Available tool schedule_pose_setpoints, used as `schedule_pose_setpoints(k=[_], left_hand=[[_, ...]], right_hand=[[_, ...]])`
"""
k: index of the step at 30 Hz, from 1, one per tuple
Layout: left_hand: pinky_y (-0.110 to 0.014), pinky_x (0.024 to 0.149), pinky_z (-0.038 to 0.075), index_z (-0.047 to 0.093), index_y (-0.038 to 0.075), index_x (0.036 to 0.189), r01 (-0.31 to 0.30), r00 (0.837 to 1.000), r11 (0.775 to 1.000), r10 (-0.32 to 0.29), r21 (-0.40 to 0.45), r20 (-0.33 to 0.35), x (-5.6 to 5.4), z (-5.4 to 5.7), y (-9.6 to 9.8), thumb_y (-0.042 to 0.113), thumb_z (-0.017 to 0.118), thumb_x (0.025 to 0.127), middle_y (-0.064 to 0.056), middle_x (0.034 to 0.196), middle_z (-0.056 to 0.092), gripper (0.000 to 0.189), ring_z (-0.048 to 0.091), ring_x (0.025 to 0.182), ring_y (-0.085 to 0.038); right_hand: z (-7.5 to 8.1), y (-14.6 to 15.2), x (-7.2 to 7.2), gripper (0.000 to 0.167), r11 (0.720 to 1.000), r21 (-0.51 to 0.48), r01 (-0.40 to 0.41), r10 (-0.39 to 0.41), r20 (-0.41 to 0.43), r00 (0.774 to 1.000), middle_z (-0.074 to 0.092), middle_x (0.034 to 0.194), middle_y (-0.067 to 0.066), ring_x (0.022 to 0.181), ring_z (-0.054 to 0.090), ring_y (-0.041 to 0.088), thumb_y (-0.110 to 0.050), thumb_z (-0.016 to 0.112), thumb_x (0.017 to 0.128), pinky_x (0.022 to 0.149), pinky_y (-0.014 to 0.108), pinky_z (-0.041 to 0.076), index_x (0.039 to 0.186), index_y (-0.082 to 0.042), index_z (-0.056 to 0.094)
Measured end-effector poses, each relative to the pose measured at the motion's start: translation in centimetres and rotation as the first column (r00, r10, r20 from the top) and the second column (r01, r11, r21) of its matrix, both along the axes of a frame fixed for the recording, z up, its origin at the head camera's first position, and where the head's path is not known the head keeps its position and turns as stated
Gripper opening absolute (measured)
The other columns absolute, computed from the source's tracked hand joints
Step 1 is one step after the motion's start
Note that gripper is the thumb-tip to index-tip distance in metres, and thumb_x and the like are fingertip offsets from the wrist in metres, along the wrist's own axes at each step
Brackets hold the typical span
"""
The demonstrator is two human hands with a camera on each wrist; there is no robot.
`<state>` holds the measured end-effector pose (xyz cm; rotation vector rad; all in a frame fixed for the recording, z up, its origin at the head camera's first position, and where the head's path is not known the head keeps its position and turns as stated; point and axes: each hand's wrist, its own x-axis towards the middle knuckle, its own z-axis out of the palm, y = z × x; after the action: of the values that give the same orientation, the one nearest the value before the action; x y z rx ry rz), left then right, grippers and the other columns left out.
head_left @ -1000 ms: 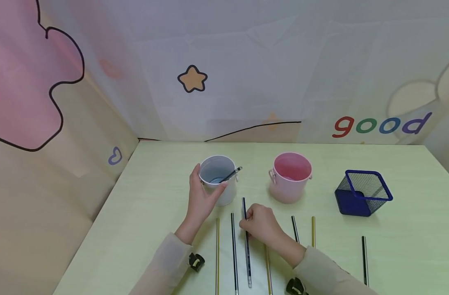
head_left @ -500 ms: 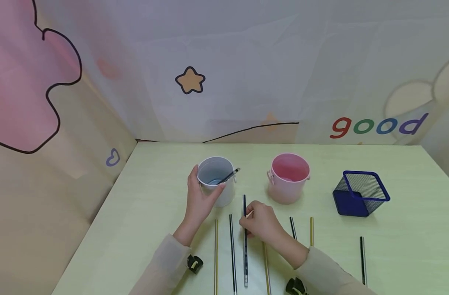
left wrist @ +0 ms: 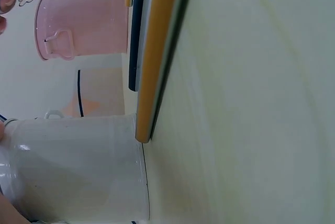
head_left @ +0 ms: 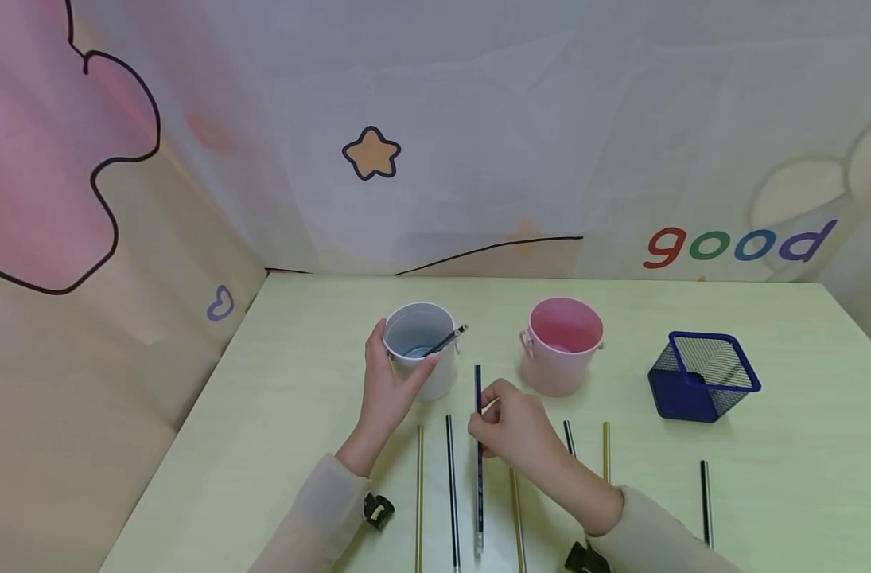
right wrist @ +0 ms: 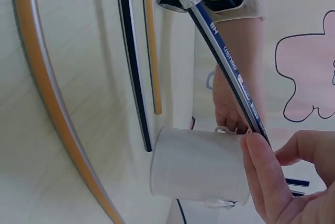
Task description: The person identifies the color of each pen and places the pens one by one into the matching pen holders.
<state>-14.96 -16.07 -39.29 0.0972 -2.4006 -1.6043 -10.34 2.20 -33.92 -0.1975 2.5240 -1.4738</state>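
Observation:
My left hand (head_left: 392, 390) grips the white bucket (head_left: 441, 380) at its left side and rim, thumb over the front edge. Dark pencils (head_left: 447, 341) lean out of that bucket to the right. Between thumb and fingers, my right hand (head_left: 521, 426) pinches a dark blue striped pencil (right wrist: 225, 59) with a white eraser in a silver ferrule. In the head view this pencil points away from me, its eraser end nearest me. The right wrist view shows it raised off the table, slanting across in front of the white bucket.
A yellow pencil (head_left: 420, 493) and a dark pencil (head_left: 452, 485) lie left of the held one. Another yellow pencil (head_left: 517, 517) and several more lie to the right. Behind stand a pink bucket (head_left: 560, 370) and a blue mesh basket (head_left: 686, 398). A printed cloth (head_left: 478, 159) backs the table.
My right hand has moved up and slightly right, away from me, with the pencil, which has straightened and risen. My left hand and the white bucket stay nearly still.

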Motion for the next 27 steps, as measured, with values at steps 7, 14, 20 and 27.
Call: schedule_pose_setpoints(k=[7, 14, 20, 27], left_hand=[[-0.051, 0.111, 0.029, 0.017, 0.004, 0.148, -0.009, 1.0, 1.0, 0.009, -0.011, -0.016, -0.1, 0.0, 0.0, 0.027, 0.074, 0.082, -0.017, 0.146, 0.029, 0.091, 0.034, 0.134, -0.033], [-0.052, 0.111, 0.029, 0.017, 0.003, 0.148, -0.005, 1.0, 1.0, 0.004, -0.022, -0.019, -0.2, 0.1, -0.1, 0.028, 0.074, 0.082, -0.017, 0.147, 0.029, 0.09, 0.033, 0.135, -0.033], [-0.051, 0.111, 0.029, 0.018, 0.003, 0.148, -0.011, 1.0, 1.0, 0.011, -0.021, -0.022, -0.2, 0.1, -0.1, 0.027, 0.074, 0.081, -0.018, 0.146, 0.029, 0.091, 0.034, 0.135, -0.033], [-0.051, 0.111, 0.029, 0.017, 0.003, 0.148, -0.006, 1.0, 1.0, 0.006, -0.025, 0.001, -0.2, 0.0, 0.0, 0.028, 0.074, 0.082, -0.017, 0.147, 0.028, 0.091, 0.033, 0.136, -0.033]], right_hand=[[1.3, 0.6, 0.2, 0.018, 0.998, -0.065, -0.01, 0.007, -0.045, 0.999, 0.062, 0.068, 0.007, 0.051, 0.063, 0.015, 0.0, 0.061, 0.082, 0.053, 0.026, 0.055, 0.097, 0.005, 0.053], [1.8, 0.9, 0.1, 0.018, 0.997, -0.074, -0.016, 0.01, -0.073, 0.997, 0.062, 0.07, 0.008, 0.055, 0.062, 0.013, -0.002, 0.062, 0.083, 0.056, 0.024, 0.056, 0.097, 0.004, 0.053], [2.2, 1.0, 0.2, 0.018, 0.997, -0.076, -0.014, 0.007, -0.096, 0.995, 0.063, 0.074, 0.008, 0.058, 0.062, 0.013, -0.003, 0.063, 0.084, 0.057, 0.023, 0.055, 0.098, 0.002, 0.053], [3.1, 1.3, 0.5, 0.017, 0.994, -0.108, -0.014, -0.003, -0.157, 0.988, 0.065, 0.077, 0.011, 0.064, 0.061, 0.014, -0.001, 0.062, 0.085, 0.059, 0.022, 0.055, 0.098, 0.001, 0.052]])
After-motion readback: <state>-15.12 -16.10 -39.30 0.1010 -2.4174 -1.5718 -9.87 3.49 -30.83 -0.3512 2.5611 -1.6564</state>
